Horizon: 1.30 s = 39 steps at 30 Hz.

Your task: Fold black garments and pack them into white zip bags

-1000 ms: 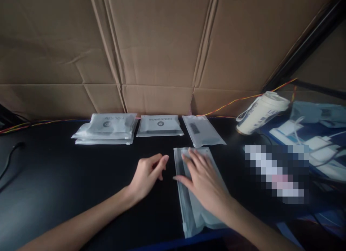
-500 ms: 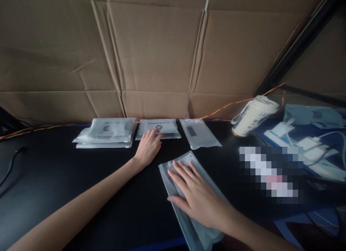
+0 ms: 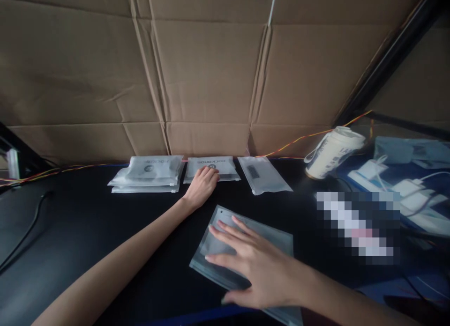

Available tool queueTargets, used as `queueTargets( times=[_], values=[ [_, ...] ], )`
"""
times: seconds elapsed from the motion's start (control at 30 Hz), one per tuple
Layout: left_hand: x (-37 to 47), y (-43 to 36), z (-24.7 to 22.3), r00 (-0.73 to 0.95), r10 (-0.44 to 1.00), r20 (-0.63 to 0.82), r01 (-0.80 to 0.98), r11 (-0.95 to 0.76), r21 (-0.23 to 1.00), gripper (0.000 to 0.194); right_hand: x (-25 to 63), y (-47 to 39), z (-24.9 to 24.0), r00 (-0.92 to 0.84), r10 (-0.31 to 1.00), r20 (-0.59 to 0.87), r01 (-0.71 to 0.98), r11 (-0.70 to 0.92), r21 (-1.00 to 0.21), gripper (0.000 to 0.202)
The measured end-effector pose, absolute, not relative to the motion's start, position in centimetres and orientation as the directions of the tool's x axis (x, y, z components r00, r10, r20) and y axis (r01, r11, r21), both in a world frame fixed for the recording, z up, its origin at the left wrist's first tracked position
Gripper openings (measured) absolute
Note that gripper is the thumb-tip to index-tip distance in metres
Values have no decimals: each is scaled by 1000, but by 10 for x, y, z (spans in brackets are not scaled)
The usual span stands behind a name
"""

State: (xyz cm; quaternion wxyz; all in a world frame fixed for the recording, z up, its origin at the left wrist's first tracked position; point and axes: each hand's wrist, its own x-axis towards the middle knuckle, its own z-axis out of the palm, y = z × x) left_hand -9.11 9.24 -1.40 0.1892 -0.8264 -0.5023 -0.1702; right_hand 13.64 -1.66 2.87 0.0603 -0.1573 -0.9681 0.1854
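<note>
My left hand [image 3: 203, 188] is at a frosted zip bag [image 3: 227, 166] with ROCKBROS lettering, its fingers bent and pressed together over the bag's front part. Under my right hand [image 3: 253, 260] lies another frosted zip bag [image 3: 281, 244], turned at an angle on the desk near me. That hand is spread open, with its palm and fingers over the bag and covering much of it. To the left of the middle bag sits a stack of similar zip bags [image 3: 154, 169]. On its other side is a single zip bag [image 3: 270, 178] with a dark label.
A black desk [image 3: 63, 232] carries everything, with a cardboard wall [image 3: 207, 77] behind it. At right stand a white lidded cup [image 3: 332, 152] and a white power strip [image 3: 418, 206] with chargers and cables. A black cable [image 3: 30, 237] lies at left.
The near zip bag has turned counterclockwise under my right hand, its top end now further left. My left hand stays at the middle bag, its fingers drawn closer together. The view has shifted slightly.
</note>
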Motion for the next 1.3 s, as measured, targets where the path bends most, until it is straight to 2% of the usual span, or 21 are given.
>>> queueTargets(
  times=[0.13, 0.3, 0.43, 0.63, 0.77, 0.87, 0.93, 1.1, 1.3],
  values=[
    [-89, 97, -15, 408, 783, 469, 911, -383, -153, 19, 154, -41, 16, -853, 522, 21, 485, 805, -341, 94],
    [-87, 110, -20, 362, 820, 444, 931, -341, -129, 21, 166, -53, 4, -770, 631, -95, 629, 724, -283, 89],
    [-92, 114, -9, 291, 824, 486, 954, -290, -79, 21, 164, -55, 18, -774, 619, -134, 625, 712, -320, 77],
    [-115, 108, 40, 171, 743, 647, 972, -236, 13, 21, 158, -41, 33, -825, 535, -184, 553, 694, -462, 77],
    [-129, 102, 73, 52, 575, 817, 948, -287, 142, 18, 150, -20, 28, -885, 452, -115, 439, 723, -533, 75],
    [-134, 92, 96, -61, 404, 913, 892, -388, 232, 12, 137, 1, 25, -909, 410, -68, 384, 765, -517, 74],
    [-135, 81, 111, -117, 341, 933, 885, -390, 253, 11, 126, 18, 24, -920, 387, -58, 364, 794, -486, 72],
    [-133, 47, 140, -230, 290, 929, 868, -370, 331, 11, 102, 61, 27, -915, 396, -76, 381, 788, -483, 67],
    [-134, 28, 151, -238, 245, 940, 882, -351, 315, 20, 77, 103, 33, -872, 478, -110, 466, 739, -486, 74]
  ],
)
